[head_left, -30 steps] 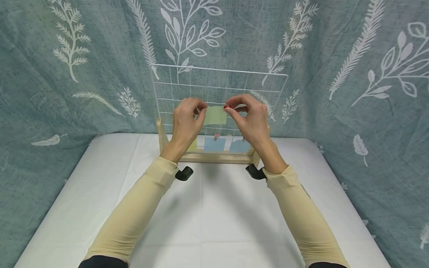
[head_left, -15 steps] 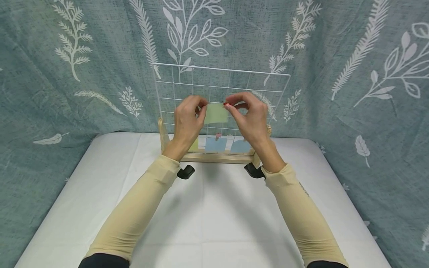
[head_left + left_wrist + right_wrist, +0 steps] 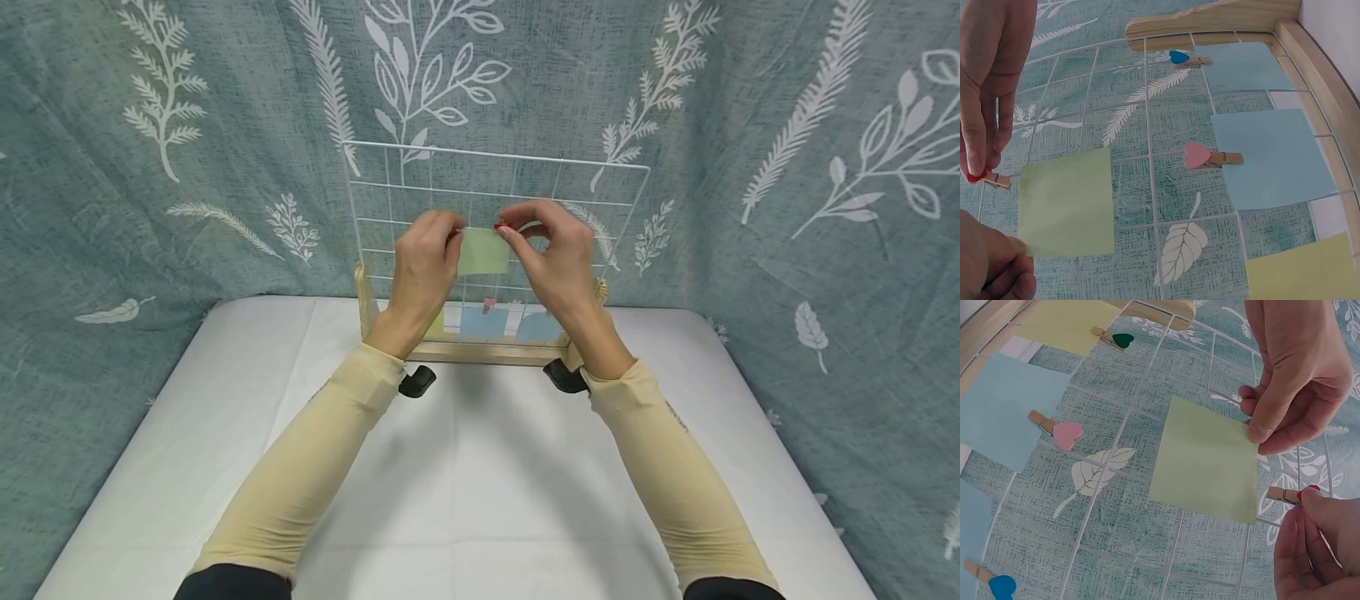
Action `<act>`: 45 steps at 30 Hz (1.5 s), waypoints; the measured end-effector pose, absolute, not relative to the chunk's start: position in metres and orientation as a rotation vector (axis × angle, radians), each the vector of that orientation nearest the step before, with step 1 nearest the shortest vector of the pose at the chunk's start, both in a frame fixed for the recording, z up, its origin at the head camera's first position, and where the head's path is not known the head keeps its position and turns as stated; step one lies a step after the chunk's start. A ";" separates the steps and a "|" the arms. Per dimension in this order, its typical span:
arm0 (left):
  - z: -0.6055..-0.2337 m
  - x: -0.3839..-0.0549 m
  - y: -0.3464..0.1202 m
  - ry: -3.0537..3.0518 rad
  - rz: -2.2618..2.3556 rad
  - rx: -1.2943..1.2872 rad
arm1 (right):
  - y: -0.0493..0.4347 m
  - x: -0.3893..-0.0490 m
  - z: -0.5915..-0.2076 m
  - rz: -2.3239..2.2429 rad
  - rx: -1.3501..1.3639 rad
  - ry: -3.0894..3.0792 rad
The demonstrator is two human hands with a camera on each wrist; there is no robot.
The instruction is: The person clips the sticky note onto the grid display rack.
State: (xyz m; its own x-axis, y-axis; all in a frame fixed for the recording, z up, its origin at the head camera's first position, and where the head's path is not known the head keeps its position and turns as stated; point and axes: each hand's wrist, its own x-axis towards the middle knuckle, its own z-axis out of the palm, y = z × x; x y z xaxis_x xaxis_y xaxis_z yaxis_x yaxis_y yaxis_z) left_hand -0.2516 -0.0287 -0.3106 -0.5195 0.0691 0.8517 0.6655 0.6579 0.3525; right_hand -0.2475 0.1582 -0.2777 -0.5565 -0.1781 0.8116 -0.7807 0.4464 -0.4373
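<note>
A pale green paper square (image 3: 483,252) is pinched at its upper left corner by my left hand (image 3: 425,271), in front of a white wire grid (image 3: 495,155). My right hand (image 3: 551,258) pinches a small wooden clothespin (image 3: 1282,494) by its red heart end. In the right wrist view the clothespin's wooden tip points at the paper's top edge, a short gap away. Lower on the grid, a pink-heart clothespin (image 3: 1210,156) holds one blue paper (image 3: 1275,159) and a blue-heart clothespin (image 3: 1188,59) holds another blue paper (image 3: 1244,67).
A yellow paper (image 3: 1072,324) hangs under a green-heart clothespin (image 3: 1113,339) at the grid's lower left. The grid stands in a wooden base (image 3: 487,353) on a white-covered table (image 3: 465,483). A leaf-patterned teal curtain (image 3: 247,125) hangs behind and at the sides.
Both hands have risen slightly with the green paper. The right hand with its clothespin has moved a little left, closer over the paper's upper right corner.
</note>
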 end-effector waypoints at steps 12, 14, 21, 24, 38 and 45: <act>-0.308 -0.249 -0.028 -2.009 -0.846 -0.550 | 0.153 -0.254 -0.277 1.090 0.831 -1.983; -0.307 -0.249 -0.028 -2.009 -0.850 -0.551 | 0.153 -0.255 -0.277 1.103 0.832 -1.975; -0.306 -0.249 -0.027 -2.001 -0.850 -0.557 | 0.151 -0.256 -0.279 1.126 0.803 -1.975; -0.306 -0.249 -0.026 -2.000 -0.850 -0.553 | 0.150 -0.257 -0.279 1.119 0.791 -1.982; -0.307 -0.250 -0.026 -1.994 -0.849 -0.544 | 0.146 -0.257 -0.282 1.055 0.740 -2.001; -0.308 -0.251 -0.027 -1.982 -0.848 -0.555 | 0.144 -0.257 -0.282 1.037 0.730 -2.007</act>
